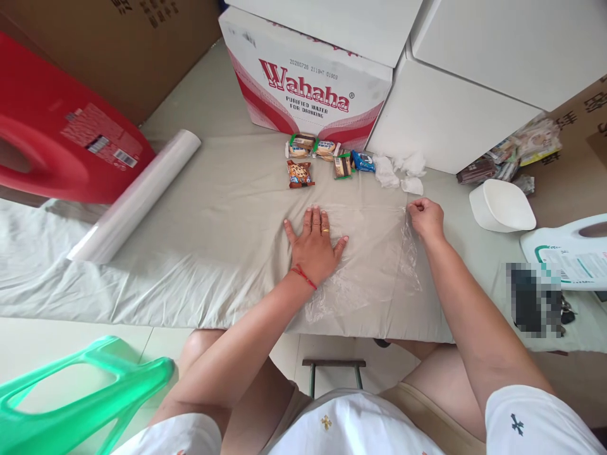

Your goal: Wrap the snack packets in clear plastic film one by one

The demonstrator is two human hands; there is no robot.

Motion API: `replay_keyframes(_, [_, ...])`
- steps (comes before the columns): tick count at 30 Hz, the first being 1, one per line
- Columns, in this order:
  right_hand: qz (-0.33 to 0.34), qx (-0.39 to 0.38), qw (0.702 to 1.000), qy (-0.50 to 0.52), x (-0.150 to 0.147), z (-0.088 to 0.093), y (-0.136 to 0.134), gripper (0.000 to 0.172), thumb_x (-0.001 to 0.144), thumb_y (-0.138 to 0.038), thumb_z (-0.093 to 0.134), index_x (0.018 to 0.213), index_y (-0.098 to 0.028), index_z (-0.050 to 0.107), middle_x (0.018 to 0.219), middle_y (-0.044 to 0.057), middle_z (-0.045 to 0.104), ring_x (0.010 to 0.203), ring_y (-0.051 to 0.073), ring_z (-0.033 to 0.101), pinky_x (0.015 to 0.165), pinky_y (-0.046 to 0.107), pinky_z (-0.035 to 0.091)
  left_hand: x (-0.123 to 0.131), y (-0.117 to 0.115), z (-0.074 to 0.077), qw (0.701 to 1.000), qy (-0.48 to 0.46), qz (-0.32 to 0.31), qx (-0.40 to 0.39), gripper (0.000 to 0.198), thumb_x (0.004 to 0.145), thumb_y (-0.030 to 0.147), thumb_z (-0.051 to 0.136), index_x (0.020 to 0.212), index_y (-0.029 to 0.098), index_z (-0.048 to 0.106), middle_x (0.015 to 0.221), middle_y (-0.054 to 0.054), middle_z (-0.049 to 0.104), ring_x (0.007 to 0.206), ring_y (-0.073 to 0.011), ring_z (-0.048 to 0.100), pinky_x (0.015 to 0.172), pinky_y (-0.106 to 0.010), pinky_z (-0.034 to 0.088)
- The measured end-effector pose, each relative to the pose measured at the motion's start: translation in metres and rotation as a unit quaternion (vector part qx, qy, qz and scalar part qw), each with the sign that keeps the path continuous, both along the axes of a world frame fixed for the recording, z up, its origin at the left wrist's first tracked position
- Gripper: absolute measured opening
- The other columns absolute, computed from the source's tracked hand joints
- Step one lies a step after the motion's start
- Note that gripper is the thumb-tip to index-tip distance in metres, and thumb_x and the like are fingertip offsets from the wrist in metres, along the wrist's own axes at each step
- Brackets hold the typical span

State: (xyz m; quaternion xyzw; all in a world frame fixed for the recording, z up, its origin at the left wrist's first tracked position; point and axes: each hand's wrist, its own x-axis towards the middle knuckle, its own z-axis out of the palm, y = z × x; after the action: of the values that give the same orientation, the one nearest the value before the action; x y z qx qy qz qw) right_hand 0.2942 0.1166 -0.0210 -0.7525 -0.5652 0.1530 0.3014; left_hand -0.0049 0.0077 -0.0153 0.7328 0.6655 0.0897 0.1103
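the fingers of the left hand [315, 249] are spread loose and flat, pressing palm-down and grasping nothing; a yellow ring and a red string bracelet show on it. the fingertips of the right hand [427, 218] are pinched together on the far right corner of a clear plastic sheet [367, 272]. the sheet lies wrinkled on the pale cloth [227, 208], partly under the left hand and reaching across to the right one.

just beyond the hands sit a brown cookie packet [299, 173], some small green-edged snack packs [325, 148], a blue packet [363, 162] and crumpled white scraps [387, 172]. behind them stands a white and red water carton [308, 88].

farther left, a roll of plastic film [142, 193] lies slanted beside a red jug [71, 126]. to the right are a white bowl [503, 206] and, nearer the person, a white bottle [569, 253] on its side. a green plastic stool [118, 388] stands low on the left.
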Motion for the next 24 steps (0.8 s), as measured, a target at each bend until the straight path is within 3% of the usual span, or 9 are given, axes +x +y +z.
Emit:
replay_keyframes(3, [-0.002, 0.061, 0.996, -0.067, -0.011, 0.012, 0.013, 0.015, 0.086, -0.028, 0.058, 0.087, -0.020, 0.070, 0.087, 0.008, 0.073, 0.083, 0.025, 0.067, 0.087, 0.040, 0.051, 0.001, 0.000, -0.001, 1.000, 0.006, 0.002, 0.000, 0.081, 0.106, 0.061, 0.023, 0.167, 0.008, 0.030, 0.176, -0.021, 0.019, 0.165, -0.0374, 0.014, 0.125, -0.078, 0.000])
replay_keyframes(6, [0.105, 0.074, 0.985, -0.114, -0.039, 0.023, 0.039, 0.023, 0.090, -0.025, 0.054, 0.100, -0.020, 0.074, 0.100, 0.011, 0.075, 0.095, 0.028, 0.068, 0.095, 0.042, 0.052, 0.000, 0.000, -0.001, 1.000, 0.008, -0.006, -0.003, 0.081, 0.106, 0.062, 0.024, 0.168, 0.010, 0.029, 0.176, -0.020, 0.019, 0.165, -0.0381, 0.012, 0.124, -0.079, -0.002])
replay_keyframes(10, [0.210, 0.033, 0.955, -0.205, -0.082, 0.027, 0.097, 0.054, 0.084, -0.020, 0.062, 0.138, -0.019, 0.065, 0.135, 0.016, 0.066, 0.113, 0.033, 0.065, 0.101, 0.047, 0.050, 0.000, -0.001, 0.000, 1.000, 0.007, -0.014, -0.010, 0.078, 0.107, 0.060, 0.025, 0.169, 0.013, 0.028, 0.177, -0.016, 0.020, 0.166, -0.0375, 0.011, 0.125, -0.078, -0.004])
replay_keyframes(12, [0.264, -0.015, 0.935, -0.236, -0.097, 0.026, 0.129, 0.067, 0.080, -0.020, 0.070, 0.146, -0.020, 0.060, 0.140, 0.017, 0.063, 0.114, 0.036, 0.065, 0.099, 0.047, 0.051, 0.000, -0.001, 0.000, 1.000, 0.007, -0.016, -0.013, 0.077, 0.107, 0.059, 0.025, 0.169, 0.015, 0.028, 0.177, -0.015, 0.020, 0.166, -0.0371, 0.009, 0.125, -0.077, -0.004])
replay_keyframes(15, [0.316, -0.075, 0.907, -0.267, -0.105, 0.027, 0.166, 0.059, 0.073, -0.021, 0.081, 0.131, -0.019, 0.070, 0.122, 0.016, 0.070, 0.106, 0.035, 0.066, 0.095, 0.046, 0.051, 0.000, -0.001, 0.001, 1.000, 0.006, -0.021, -0.018, 0.076, 0.107, 0.058, 0.025, 0.169, 0.014, 0.028, 0.177, -0.015, 0.018, 0.166, -0.0370, 0.008, 0.126, -0.077, -0.004])
replay_keyframes(17, [0.311, -0.087, 0.906, -0.272, -0.103, 0.029, 0.179, 0.048, 0.071, -0.024, 0.086, 0.116, -0.016, 0.075, 0.106, 0.013, 0.072, 0.100, 0.033, 0.067, 0.093, 0.044, 0.052, 0.000, 0.000, 0.001, 1.000, 0.004, -0.024, -0.019, 0.076, 0.107, 0.057, 0.025, 0.169, 0.013, 0.029, 0.177, -0.016, 0.019, 0.166, -0.0372, 0.008, 0.126, -0.077, -0.003])
replay_keyframes(20, [0.263, -0.103, 0.934, -0.219, -0.094, 0.035, 0.182, 0.037, 0.069, -0.029, 0.092, 0.098, -0.014, 0.075, 0.086, 0.007, 0.067, 0.090, 0.027, 0.066, 0.087, 0.041, 0.053, -0.001, 0.000, 0.001, 0.999, -0.001, -0.026, -0.018, 0.074, 0.108, 0.055, 0.025, 0.168, 0.012, 0.030, 0.177, -0.017, 0.020, 0.166, -0.0369, 0.010, 0.126, -0.077, -0.002])
replay_keyframes(24, [0.138, -0.103, 0.982, -0.079, -0.086, 0.033, 0.172, 0.032, 0.071, -0.031, 0.093, 0.086, -0.012, 0.072, 0.070, 0.003, 0.059, 0.073, 0.021, 0.059, 0.069, 0.039, 0.052, -0.001, -0.001, 0.001, 0.999, -0.002, -0.025, -0.020, 0.074, 0.107, 0.055, 0.026, 0.168, 0.013, 0.029, 0.177, -0.016, 0.020, 0.166, -0.0366, 0.010, 0.126, -0.077, -0.001])
